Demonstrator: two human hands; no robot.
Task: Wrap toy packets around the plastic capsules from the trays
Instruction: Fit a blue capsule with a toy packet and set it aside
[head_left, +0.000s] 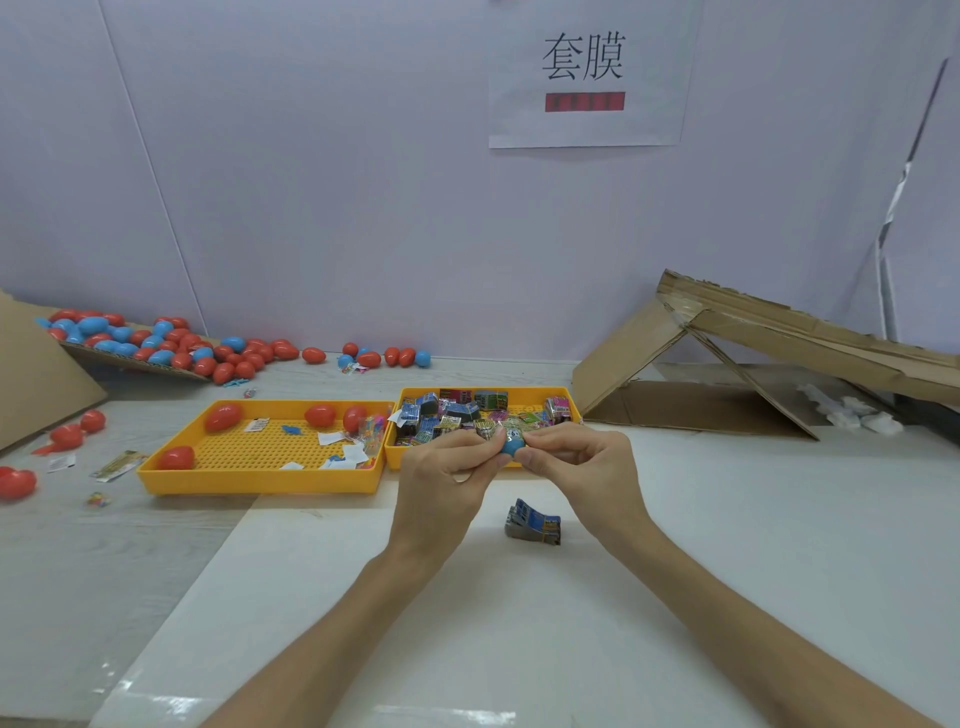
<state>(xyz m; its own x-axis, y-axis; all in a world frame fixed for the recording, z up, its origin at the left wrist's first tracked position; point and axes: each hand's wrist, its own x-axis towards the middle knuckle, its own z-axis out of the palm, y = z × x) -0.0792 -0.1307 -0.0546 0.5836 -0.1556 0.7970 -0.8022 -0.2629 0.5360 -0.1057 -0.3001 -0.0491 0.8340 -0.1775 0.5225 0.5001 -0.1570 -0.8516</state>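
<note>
**Packet being wrapped round a blue capsule**

Head view: the left hand (447, 467) and right hand (571, 457) meet just in front of the packet tray (519, 391). Each pinches one end of a toy packet (511, 428), which is stretched left-to-right over a blue capsule (511, 448). The capsule is mostly hidden, so its axis is unclear. The next move is likely to draw both ends round underneath.

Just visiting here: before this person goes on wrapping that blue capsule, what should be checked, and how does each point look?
1. Grip on blue capsule: ok, left hand and right hand pinch it from either side.
2. Wrap of packet round it: cannot tell; the hands hide much of it.
3. Packets left in right tray: ok, many.
4. Capsules left in left tray: ok, several red capsules.
5. Whereabouts of spare packet stack: ok, on table, apart from both hands.
</note>
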